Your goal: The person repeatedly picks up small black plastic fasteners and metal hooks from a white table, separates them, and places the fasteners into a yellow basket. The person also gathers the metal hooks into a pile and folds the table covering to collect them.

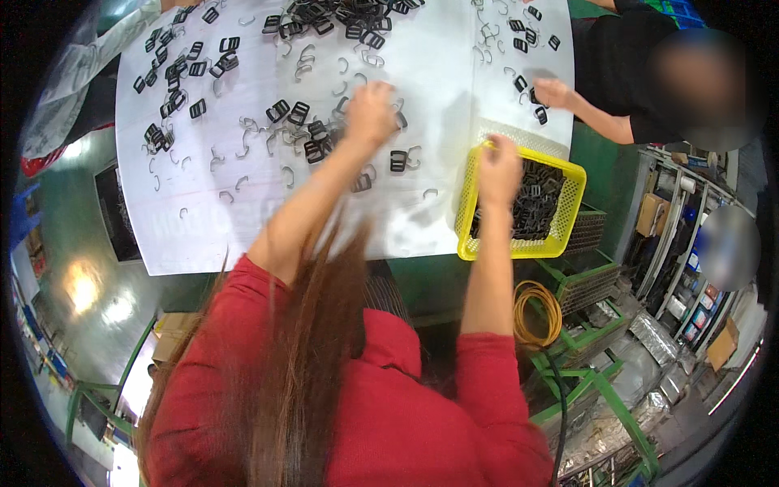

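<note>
My left hand [369, 109] reaches out over the white table [422, 57], fingers curled down among black rectangular buckles [288, 109] and pale wire hooks [243, 146]. The hand is blurred, so any piece inside it is hidden. My right hand [497, 166] hangs, fingers bunched downward, over the near left rim of a yellow mesh basket [568, 211]. The basket holds a heap of black buckles [531, 203]. Red sleeves and long hair fill the lower middle of the view.
A co-worker in black at the upper right has a hand [552, 93] on the table's right edge. Another person's white sleeve [89, 57] lies along the far left. Green metal frames [584, 381], a coiled yellow hose [535, 312] and shelving stand at the lower right.
</note>
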### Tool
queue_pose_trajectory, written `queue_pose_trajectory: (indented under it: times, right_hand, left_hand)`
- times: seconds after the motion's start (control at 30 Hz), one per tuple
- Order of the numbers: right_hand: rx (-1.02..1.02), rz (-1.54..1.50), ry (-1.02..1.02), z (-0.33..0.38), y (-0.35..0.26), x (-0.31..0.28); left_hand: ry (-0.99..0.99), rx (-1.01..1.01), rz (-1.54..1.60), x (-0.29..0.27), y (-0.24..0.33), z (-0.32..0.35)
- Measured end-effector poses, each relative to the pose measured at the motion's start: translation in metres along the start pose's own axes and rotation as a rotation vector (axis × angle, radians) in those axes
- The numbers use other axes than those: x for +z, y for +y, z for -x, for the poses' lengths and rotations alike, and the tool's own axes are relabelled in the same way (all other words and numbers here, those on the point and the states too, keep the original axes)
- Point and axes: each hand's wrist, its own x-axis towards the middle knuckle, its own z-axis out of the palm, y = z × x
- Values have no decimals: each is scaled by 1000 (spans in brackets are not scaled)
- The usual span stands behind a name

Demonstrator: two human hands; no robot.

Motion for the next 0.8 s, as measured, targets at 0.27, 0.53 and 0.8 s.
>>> queue_pose_trajectory:
  times: [0.27, 0.53, 0.8]
  right_hand:
    - [119, -49, -221, -9, -70, 139]
    - [348, -641, -320, -8, -26, 97]
    - [781, -1453, -471, 35, 2, 94]
  left_hand:
    - [-240, 63, 3, -20, -71, -20]
    - [-168, -543, 1009, -67, -117, -3]
    - [-108, -235, -88, -36, -74, 1]
